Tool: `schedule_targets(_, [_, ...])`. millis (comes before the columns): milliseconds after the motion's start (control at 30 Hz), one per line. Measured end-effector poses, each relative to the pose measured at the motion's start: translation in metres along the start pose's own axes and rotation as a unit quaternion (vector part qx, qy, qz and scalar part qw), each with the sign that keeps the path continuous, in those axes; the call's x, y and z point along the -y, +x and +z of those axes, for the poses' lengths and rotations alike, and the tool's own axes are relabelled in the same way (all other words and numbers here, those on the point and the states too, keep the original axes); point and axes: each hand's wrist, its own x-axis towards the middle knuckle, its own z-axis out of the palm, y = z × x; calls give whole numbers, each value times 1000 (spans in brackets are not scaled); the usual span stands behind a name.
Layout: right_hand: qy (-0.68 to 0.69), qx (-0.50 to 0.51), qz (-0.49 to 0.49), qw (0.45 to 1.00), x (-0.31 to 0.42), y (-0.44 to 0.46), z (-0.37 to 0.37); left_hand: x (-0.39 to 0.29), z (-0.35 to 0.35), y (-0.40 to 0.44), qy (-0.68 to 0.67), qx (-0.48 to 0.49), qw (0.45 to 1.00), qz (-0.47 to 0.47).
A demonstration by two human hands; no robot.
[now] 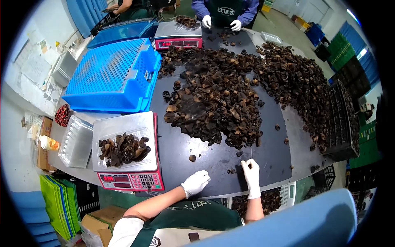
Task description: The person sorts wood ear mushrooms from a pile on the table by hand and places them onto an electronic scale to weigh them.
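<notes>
Step in hand, judged: hand-sorting of dried black fungus at the near side of the bench (pixel 271 158). The main fungus pile (pixel 218 94) lies beyond both hands; small fragments (pixel 231 171) sit between left hand (pixel 196 183) and right hand (pixel 250 168). Left looks loosely curled, right bent as for a pinch; cannot tell whether either is closed or gripping. Picking from the pile calls for a far reach.
</notes>
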Motion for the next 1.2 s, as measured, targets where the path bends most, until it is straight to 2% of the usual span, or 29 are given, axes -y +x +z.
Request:
schedule_targets(67, [-62, -31, -40, 997, 24, -18, 11, -5, -3, -11, -42, -18, 999, -9])
schedule_targets(100, [-85, -9, -67, 994, 26, -23, 14, -6, -4, -16, -68, -25, 997, -10])
schedule_targets(133, [-168, 31, -87, 981, 37, -31, 18, -6, -6, -20, -94, -33, 995, -11])
schedule_targets(200, [-238, 76, -126, 960, 18, -36, 29, -7, -4, -29, -108, -43, 993, -10])
schedule_targets(233, [-253, 69, -134, 956, 9, -33, 30, -8, -5, -34, -127, -34, 991, -14])
schedule_targets(267, [-254, 54, -155, 953, 14, -29, 30, -11, -9, -36, -145, -27, 989, -19])
schedule_targets(333, [-165, 8, -143, 976, 25, -15, 29, -15, -21, -39, -162, -20, 986, -34])
schedule_targets(367, [-135, -35, -142, 980, 29, -7, 30, -14, -23, -41, -164, -41, 986, -7])
schedule_targets(433, [-212, -106, -224, 945, 20, 13, 32, -15, -29, -46, -164, -67, 984, 29])
schedule_targets(467, [-248, -145, -266, 920, 14, 22, 36, -18, -34, -50, -190, -50, 980, -3])
schedule_targets(533, [-258, -114, -238, 929, 14, 29, 43, -24, -52, -54, -178, -63, 982, 19])
schedule_targets(600, [-186, -72, -161, 967, 21, 34, 59, -32, -72, -62, -158, -100, 982, 28])
schedule_targets(667, [-89, -43, -118, 988, 35, 34, 90, -50, -110, -70, -153, -132, 979, -11])
schedule_targets(733, [-53, 5, -193, 980, 74, 26, 128, -57, -150, -83, -157, -234, 960, 0])
schedule_targets(767, [-26, 39, -213, 976, 96, 22, 151, -55, -174, -89, -47, -283, 958, 20])
schedule_targets(800, [1, 71, -232, 970, 118, 16, 172, -56, -194, -99, -15, -303, 953, -28])
schedule_targets(833, [16, 119, -242, 963, 147, 9, 191, -45, -206, -107, 18, -375, 924, -71])
schedule_targets(867, [30, 166, -252, 953, 174, 2, 210, -40, -231, -117, 75, -392, 913, -81])
schedule_targets(933, [135, 273, -204, 931, 214, -9, 248, -9, -250, -134, 162, -478, 858, -95])
schedule_targets(1000, [51, 271, -346, 897, 236, -9, 283, 9, -266, -141, 180, -505, 837, -111])
schedule_targets(1067, [-6, 270, -416, 868, 253, -10, 312, 27, -276, -140, 211, -455, 858, -113])
schedule_targets(1100, [-31, 281, -463, 840, 261, -7, 323, 21, -288, -139, 204, -334, 901, -186])
schedule_targets(1133, [-39, 307, -486, 818, 260, -4, 335, 34, -279, -139, 291, -353, 875, -156])
schedule_targets(1200, [-139, 340, -501, 784, 258, -2, 342, 45, -270, -138, 301, -400, 857, -123])
